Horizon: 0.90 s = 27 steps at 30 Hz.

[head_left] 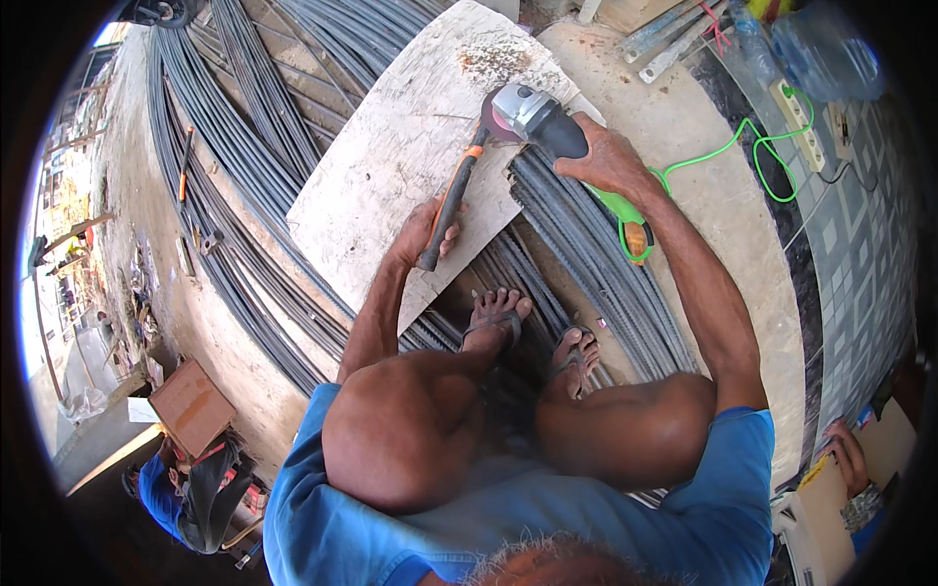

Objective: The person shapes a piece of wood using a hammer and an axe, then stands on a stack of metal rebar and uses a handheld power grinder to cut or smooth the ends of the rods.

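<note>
clenched, the left hand (420, 230) holds an orange-and-black hand tool (455, 195) by its lower end, slantwise at the middle of the frame; the right hand (608, 161) grasps a grey-and-black angle grinder (534, 114) at upper middle — its disc (497, 127) close by the tool's upper end, whether touching i cannot tell. beneath both lies a pale worn board (381, 146), over bundles of steel bars (596, 254). farther off, a green cord (746, 122) runs toward a power strip (798, 127) at upper right — beside a clear plastic bottle (826, 54).
</note>
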{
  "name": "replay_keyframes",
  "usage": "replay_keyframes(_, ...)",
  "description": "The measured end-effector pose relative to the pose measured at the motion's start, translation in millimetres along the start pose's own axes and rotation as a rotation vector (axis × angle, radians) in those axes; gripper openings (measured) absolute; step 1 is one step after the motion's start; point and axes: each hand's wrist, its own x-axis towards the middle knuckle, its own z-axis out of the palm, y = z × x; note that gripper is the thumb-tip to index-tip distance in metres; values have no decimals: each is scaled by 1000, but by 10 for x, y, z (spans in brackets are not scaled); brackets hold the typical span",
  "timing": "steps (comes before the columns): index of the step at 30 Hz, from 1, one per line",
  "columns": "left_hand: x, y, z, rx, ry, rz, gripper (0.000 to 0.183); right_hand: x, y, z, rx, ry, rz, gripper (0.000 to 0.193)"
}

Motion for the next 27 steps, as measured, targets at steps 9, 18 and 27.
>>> replay_keyframes(9, -9, -23, -57, -81, -39, -19, 53, -19, -50, -132, 66, 29, -16, 78)
replay_keyframes(18, 34, -30, 4, 50, -28, 18, 45, 28, 38, -256, 89, 84, 23, 77)
replay_keyframes(27, -15, -4, 153, 168, 57, 56, 38, -39, 49, -89, 4, 41, 28, 78)
